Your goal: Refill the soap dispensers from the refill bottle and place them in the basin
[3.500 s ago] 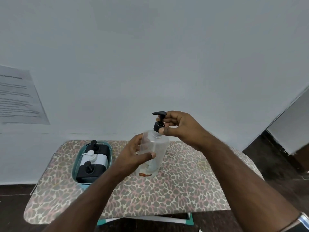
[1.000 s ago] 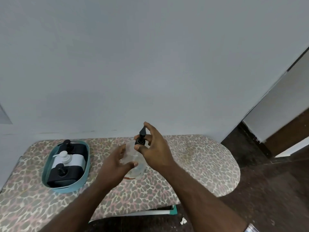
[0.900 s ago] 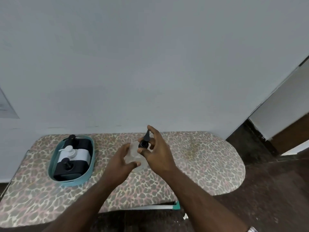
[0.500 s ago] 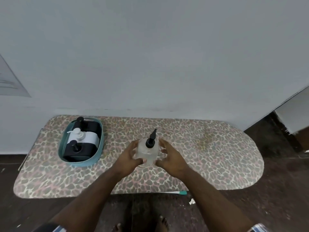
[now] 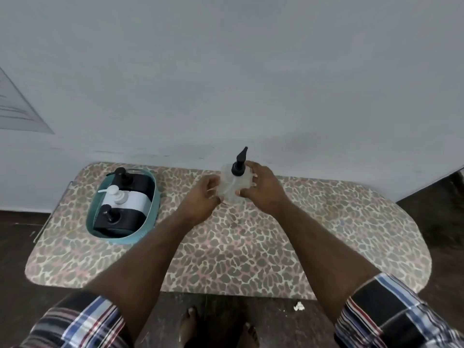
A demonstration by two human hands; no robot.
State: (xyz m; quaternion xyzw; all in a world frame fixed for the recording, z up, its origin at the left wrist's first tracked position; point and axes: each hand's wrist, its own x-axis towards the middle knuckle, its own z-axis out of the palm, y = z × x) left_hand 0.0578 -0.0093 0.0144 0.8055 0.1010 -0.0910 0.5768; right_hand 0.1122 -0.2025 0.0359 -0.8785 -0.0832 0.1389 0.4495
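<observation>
Both the left hand [image 5: 200, 199] and right hand [image 5: 261, 190] grip the clear dispenser [image 5: 234, 184] near the bench's [image 5: 251, 247] far edge.

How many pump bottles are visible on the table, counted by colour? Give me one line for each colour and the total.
Black bottles, in the teal basin: 2
White bottle, in the basin between the black ones: 1
Clear bottle with black pump, held between left hand and right hand: 1
Total: 4

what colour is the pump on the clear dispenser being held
Black: the pump tops the clear dispenser, shown best in the head view, the only one.
</observation>
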